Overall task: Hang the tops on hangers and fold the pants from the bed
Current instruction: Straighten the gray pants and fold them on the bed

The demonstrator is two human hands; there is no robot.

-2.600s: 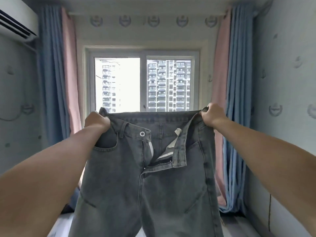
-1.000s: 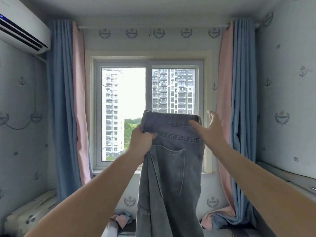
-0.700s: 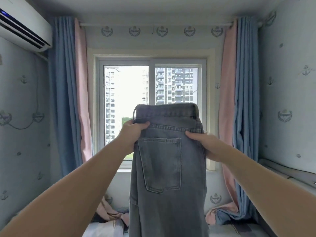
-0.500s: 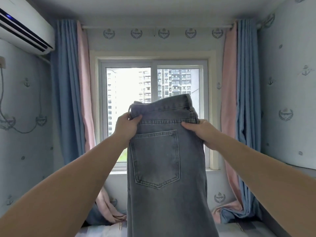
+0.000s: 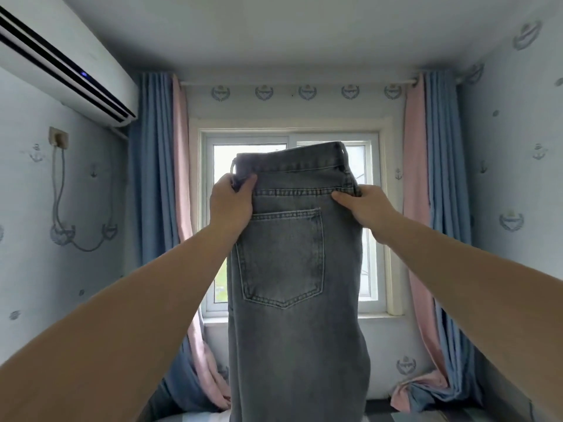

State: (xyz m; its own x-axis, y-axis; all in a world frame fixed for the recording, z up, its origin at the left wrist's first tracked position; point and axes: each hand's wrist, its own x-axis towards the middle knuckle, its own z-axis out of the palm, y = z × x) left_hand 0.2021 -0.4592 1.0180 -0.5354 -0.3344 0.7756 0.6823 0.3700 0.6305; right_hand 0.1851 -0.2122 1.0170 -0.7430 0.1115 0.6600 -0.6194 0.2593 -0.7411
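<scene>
— Two grips raised mid-scene: left grip (image 5: 232, 205), right grip (image 5: 367, 208). Holding what?
— Grey jeans (image 5: 294, 336), folded lengthwise, back pocket (image 5: 281, 257) facing near, hanging straight down before the far window (image 5: 224, 166).
— Left one?
— Curled round the left edge just under the waistband, thumb on the near side.
— Right one?
— Pinching the right edge above the pocket, thumb laid across the seam, fingers mostly hidden behind the denim.
— Around that?
— Blue-and-pink curtains (image 5: 158, 184) either side of the window; air conditioner (image 5: 61, 65) high on the left wall.
</scene>
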